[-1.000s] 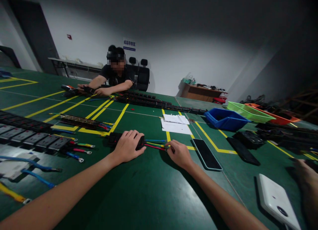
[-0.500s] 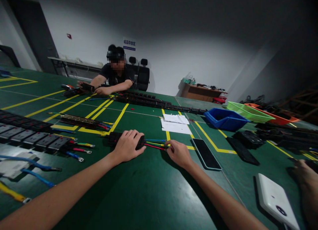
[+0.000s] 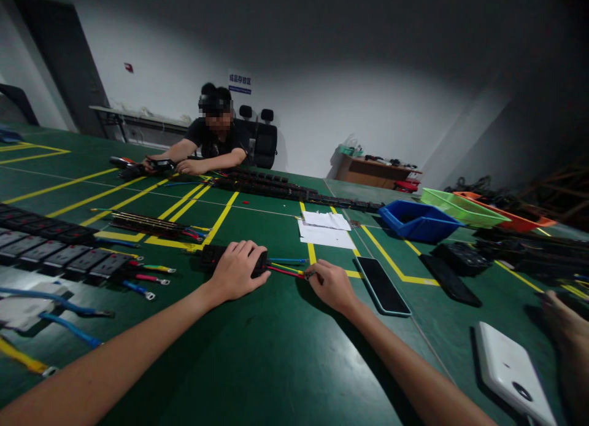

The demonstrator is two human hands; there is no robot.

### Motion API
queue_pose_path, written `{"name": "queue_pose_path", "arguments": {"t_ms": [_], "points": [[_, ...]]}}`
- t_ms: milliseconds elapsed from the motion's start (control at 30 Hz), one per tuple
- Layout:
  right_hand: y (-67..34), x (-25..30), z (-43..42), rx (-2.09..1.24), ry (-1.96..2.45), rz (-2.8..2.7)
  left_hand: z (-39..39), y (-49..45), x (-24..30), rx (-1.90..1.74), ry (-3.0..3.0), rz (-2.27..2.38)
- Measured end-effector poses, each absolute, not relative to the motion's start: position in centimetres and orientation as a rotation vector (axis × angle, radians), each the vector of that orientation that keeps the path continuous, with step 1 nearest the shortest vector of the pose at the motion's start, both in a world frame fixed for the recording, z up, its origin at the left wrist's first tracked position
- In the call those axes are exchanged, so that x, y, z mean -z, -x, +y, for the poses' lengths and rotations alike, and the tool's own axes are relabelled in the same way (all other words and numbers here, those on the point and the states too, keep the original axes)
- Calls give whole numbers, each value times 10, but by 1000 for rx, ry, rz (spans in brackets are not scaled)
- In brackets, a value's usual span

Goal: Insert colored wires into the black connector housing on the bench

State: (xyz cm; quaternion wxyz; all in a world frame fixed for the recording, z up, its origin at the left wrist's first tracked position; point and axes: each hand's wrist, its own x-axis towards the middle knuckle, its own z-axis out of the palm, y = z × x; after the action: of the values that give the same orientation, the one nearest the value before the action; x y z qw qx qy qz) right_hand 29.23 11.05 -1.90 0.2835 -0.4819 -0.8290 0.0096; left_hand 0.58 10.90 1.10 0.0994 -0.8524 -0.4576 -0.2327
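The two hands are resting apart on the green surface [image 3: 257, 364], with wires running between them. The left hand [image 3: 237, 269] is clasping the black socket strip [image 3: 211, 256] from above, fingers lying across its top and thumb along the near side, probably steadying it against sliding. The right hand [image 3: 334, 285] is pinching the ends of the red wire [image 3: 288, 272] and, it seems, the yellow-green wire [image 3: 289, 269], perhaps holding those tips out straight from the strip; the fingers are hiding the exact contact. The blue wire [image 3: 289, 260] is lying loose, its end sitting just beyond the right fingertips.

Left of the left hand, grey socket units [image 3: 69, 257] are lying side by side, their ring-ended leads [image 3: 151, 280] pointing toward that hand, seemingly for easy reach. A phone [image 3: 383, 286] is lying just right of the right hand, and paper sheets [image 3: 326, 239] are lying beyond it, well away from the wires.
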Motion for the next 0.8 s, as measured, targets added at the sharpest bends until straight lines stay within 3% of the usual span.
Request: {"name": "queue_pose_path", "arguments": {"t_ms": [800], "points": [[-293,19,109,-11,1289,-2231,109,-6,-11,713,2525,-1352]]}}
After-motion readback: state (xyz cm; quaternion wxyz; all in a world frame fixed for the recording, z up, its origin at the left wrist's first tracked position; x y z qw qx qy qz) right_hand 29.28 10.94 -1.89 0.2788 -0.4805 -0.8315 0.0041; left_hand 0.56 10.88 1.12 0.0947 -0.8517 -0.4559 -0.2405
